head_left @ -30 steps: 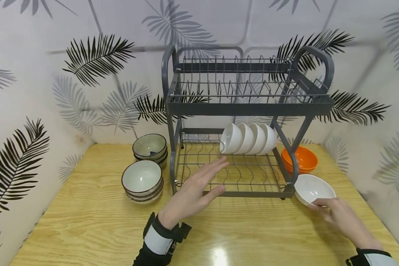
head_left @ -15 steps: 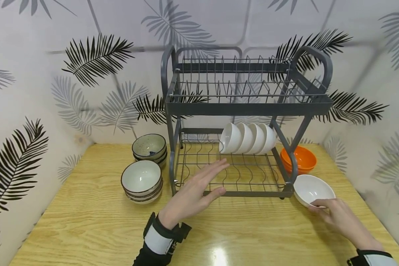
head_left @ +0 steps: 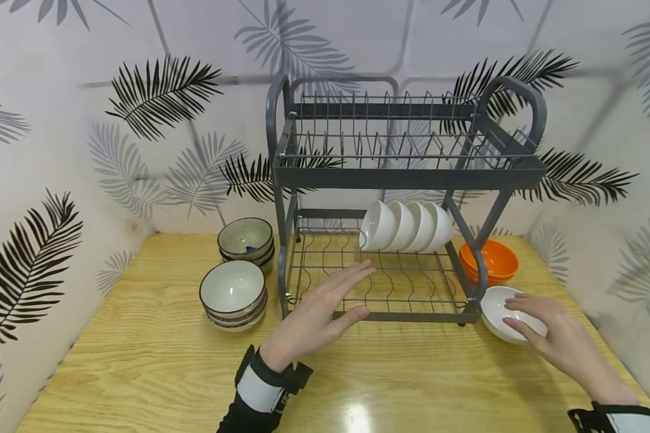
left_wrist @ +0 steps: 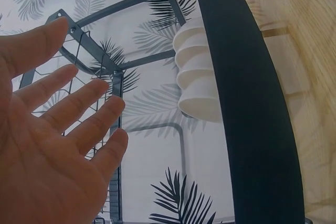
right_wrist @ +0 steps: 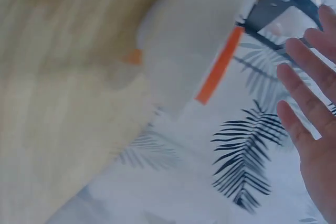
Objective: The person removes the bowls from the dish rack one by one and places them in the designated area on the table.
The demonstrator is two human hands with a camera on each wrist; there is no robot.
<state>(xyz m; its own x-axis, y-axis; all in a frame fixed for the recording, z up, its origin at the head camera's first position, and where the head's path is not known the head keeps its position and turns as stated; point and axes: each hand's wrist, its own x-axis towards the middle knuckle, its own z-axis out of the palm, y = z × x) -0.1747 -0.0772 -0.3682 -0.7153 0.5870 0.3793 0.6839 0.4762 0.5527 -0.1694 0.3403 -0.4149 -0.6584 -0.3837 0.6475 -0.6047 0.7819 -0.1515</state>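
Observation:
In the head view a white bowl (head_left: 499, 314) sits on the table just right of the dish rack (head_left: 411, 316). My right hand (head_left: 560, 340) hovers over its near right side, fingers extended and holding nothing. The right wrist view shows this bowl (right_wrist: 189, 45) blurred, with the spread right hand (right_wrist: 320, 98) apart from it. My left hand (head_left: 316, 319) is held in front of the rack's lower tier, fingers straight and palm bare, as the left hand (left_wrist: 68, 129) in the left wrist view confirms. Several white bowls (head_left: 378, 226) stand on edge in a row on the lower tier.
Orange bowls (head_left: 495, 258) are stacked behind the white bowl, partly hidden by the rack's leg. Left of the rack stand a stack of pale dark-rimmed bowls (head_left: 232, 290) and, behind it, a stack of speckled greenish bowls (head_left: 245, 237). Patterned wall covering (head_left: 184, 36) backs the table.
My right hand has let go of the white bowl's near rim and risen slightly, its fingers opening. The bowl stays beside the rack. My left hand has hardly moved.

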